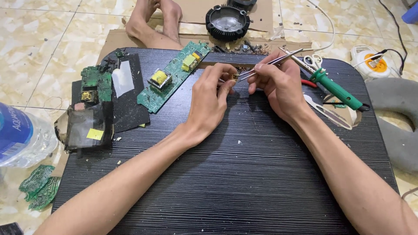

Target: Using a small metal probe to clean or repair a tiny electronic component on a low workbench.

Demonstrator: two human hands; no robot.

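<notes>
My left hand (pixel 212 96) pinches a small electronic component (pixel 234 76) between thumb and fingertips above the black table (pixel 244 174). In my right hand (pixel 278 85) I grip metal tweezers (pixel 270 63), whose tips touch that component. A long green circuit board (pixel 172 75) with yellow transformers lies just left of my left hand. A green-handled soldering iron (pixel 337 89) rests to the right of my right hand.
At the table's left lie a smaller green board (pixel 96 82), black sheets (pixel 126 100) and a dark casing (pixel 89 126). Scissors (pixel 311 61), a round black heat sink (pixel 227 21), a person's bare feet (pixel 154 21), a water bottle (pixel 19 135) and a power strip (pixel 374 63) surround the table.
</notes>
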